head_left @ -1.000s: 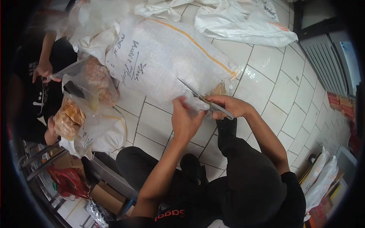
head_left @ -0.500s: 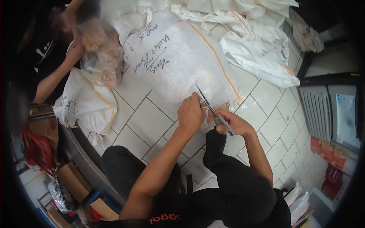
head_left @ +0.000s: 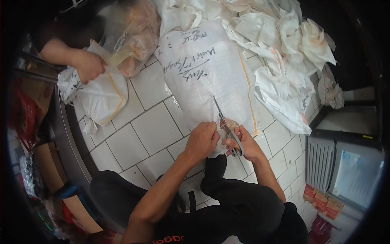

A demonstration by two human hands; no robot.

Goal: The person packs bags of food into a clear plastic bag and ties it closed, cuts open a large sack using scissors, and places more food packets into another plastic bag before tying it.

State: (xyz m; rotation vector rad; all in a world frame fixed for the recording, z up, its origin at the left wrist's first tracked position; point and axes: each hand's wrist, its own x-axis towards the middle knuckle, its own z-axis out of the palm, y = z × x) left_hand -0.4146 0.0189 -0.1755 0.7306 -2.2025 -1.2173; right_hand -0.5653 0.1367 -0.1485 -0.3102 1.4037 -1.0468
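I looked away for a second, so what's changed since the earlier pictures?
The view has swung round. The clear bag of orange stuff has moved toward the big white sack; the other person's visible hand is now over the small white sack. The wearer's left hand still grips the big white sack's edge, and the right hand still holds the scissors.

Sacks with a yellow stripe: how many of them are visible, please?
2: the large sack in the centre, and the smaller sack at left, by another person's hand. Others may be hidden in the white heap at upper right.
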